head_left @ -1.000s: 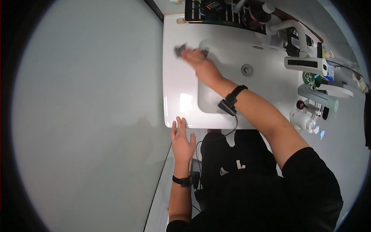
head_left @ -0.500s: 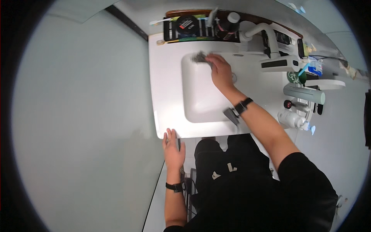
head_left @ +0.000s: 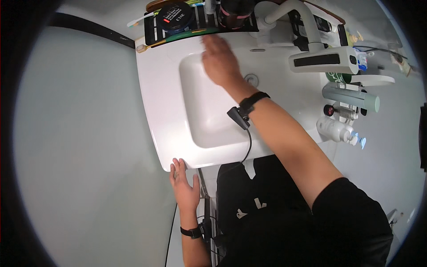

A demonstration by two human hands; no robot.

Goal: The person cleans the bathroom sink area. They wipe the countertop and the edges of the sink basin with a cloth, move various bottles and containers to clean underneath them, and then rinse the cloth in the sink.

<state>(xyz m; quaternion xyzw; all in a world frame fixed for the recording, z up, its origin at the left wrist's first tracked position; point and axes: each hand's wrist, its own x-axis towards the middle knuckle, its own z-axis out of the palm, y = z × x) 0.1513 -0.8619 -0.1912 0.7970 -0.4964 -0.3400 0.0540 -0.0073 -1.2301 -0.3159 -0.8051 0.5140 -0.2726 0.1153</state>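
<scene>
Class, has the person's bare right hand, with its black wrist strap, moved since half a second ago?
Yes. Against the round metal drain, the right hand has shifted back and left, toward the black slatted rack.

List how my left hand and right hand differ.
Place: the left hand is at the sink's near left corner; the right hand is over the far side of the basin.
Sharpness: the left hand looks crisp, the right hand blurred toward its fingers.
Contents: the left hand is bare and open; whether the right hand holds anything is hidden.
Shared: each wears a black wrist strap.
</scene>
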